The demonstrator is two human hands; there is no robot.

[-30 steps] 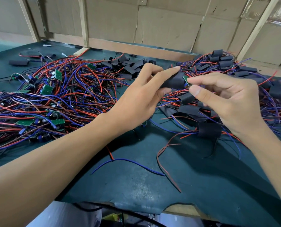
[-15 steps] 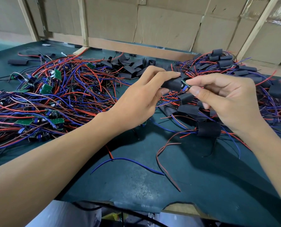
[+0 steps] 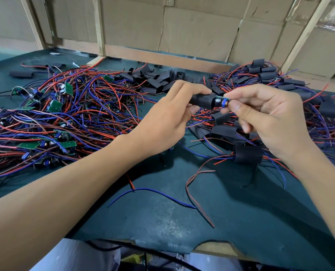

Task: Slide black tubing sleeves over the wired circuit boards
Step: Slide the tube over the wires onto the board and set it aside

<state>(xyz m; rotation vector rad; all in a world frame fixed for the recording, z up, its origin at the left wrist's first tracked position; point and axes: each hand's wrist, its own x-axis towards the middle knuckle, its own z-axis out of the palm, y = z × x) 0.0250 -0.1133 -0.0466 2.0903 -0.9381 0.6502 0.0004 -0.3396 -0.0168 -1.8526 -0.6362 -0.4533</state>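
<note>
Both forearms are showing bare from elbow to wrist, with no sleeves reaching into view. The left hand (image 3: 162,122) and right hand (image 3: 270,118) are wearing no gloves, rings or watch. Fingernails are appearing short and unpainted.

A black tubing sleeve (image 3: 201,100) is showing against a green circuit board (image 3: 223,100) carrying a blue part and what may be a silver capacitor. Red, blue and brownish wires (image 3: 88,114) are lying across the dark teal mat (image 3: 182,222). Tan cardboard (image 3: 198,30) is backing the bench.
</note>
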